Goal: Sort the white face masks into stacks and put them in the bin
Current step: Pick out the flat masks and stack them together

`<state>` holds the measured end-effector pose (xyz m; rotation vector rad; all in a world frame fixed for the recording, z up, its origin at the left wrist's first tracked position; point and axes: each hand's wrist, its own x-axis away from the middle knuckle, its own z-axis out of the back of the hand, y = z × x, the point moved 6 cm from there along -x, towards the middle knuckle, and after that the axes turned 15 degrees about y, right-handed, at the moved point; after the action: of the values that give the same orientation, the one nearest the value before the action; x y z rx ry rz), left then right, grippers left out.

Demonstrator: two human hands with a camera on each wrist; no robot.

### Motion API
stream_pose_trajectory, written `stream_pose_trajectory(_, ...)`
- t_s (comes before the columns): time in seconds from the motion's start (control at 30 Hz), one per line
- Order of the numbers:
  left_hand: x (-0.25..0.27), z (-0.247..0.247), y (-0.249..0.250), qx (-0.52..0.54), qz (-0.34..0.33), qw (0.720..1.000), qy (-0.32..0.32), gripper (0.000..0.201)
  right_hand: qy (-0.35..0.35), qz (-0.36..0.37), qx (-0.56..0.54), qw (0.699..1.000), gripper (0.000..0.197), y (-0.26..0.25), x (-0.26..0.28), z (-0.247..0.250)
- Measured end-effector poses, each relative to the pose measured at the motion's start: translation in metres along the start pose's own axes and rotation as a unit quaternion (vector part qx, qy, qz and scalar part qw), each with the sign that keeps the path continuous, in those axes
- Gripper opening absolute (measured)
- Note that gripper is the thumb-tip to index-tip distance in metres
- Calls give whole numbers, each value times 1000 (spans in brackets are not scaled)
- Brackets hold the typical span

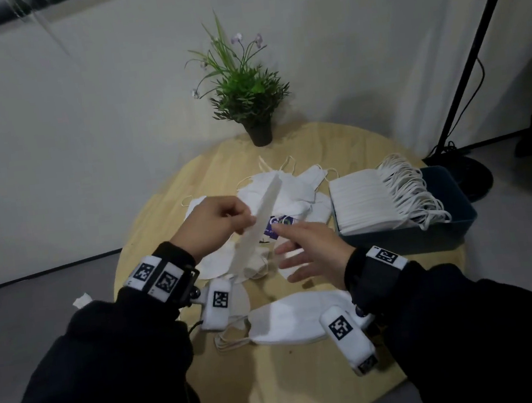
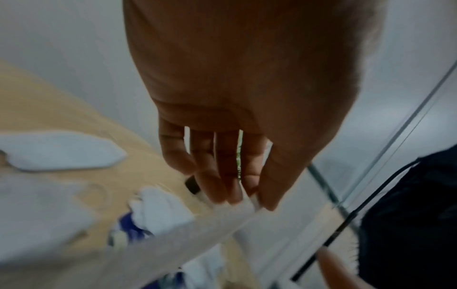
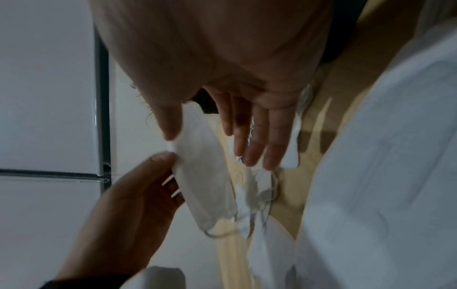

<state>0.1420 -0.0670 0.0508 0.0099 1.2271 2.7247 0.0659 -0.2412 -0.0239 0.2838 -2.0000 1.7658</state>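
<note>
While the left hand pinches a folded mask edge-up above the table, its grip closed on the mask's long edge, the right hand hovers just beside it, fingers spread and holding nothing. Loose masks lie beneath; a stack fills the bin.

black sleeves, white wristbands with black square-patterned markers

The left hand, raised on the left in a black sleeve, pinches a flat white fabric face mask. The right hand spreads straight fingers beside it.
</note>
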Motion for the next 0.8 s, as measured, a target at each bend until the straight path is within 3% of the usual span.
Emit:
stream_pose_trajectory(0.1,-3,-20,30,123,6,985,-121,18,48,82,-59,994,15,-23,6,5)
stream_pose_trajectory(0.17,-24,-27,34,163,36,980,-111,28,100,117,-90,984,4,-35,7,18)
stream_pose_trajectory(0.27,-60,-44,24,176,98,974,-105,23,100,77,-138,982,20,-37,1,28)
stream_pose_trajectory(0.33,-79,-68,15,104,96,982,-125,13,100,62,-90,989,27,-33,-4,30)
stream_pose_trajectory(0.4,-98,-85,14,-105,16,990,-92,16,82,68,-18,994,20,-26,-9,27)
stream_pose_trajectory(0.43,-105,-91,15,-216,-35,973,-68,19,68,80,39,994,19,-21,-10,24)
stream_pose_trajectory(0.47,-110,-97,17,-282,-77,955,-52,29,50,90,99,990,24,-16,-9,19)
stream_pose_trajectory(0.53,-118,-113,13,-318,-125,938,-65,67,28,89,198,976,49,-2,-13,12)
stream_pose_trajectory(0.6,-123,-128,-1,-350,-128,918,-133,103,33,77,258,963,65,7,-18,9)
stream_pose_trajectory(0.63,-126,-131,-10,-368,-116,908,-161,108,38,71,270,960,67,9,-22,10)
stream_pose_trajectory(0.7,-132,-127,-21,-384,-115,899,-177,97,41,51,268,961,69,11,-28,13)
stream_pose_trajectory(0.8,-133,-107,-18,-426,-159,881,-130,57,47,37,263,963,66,13,-34,18)
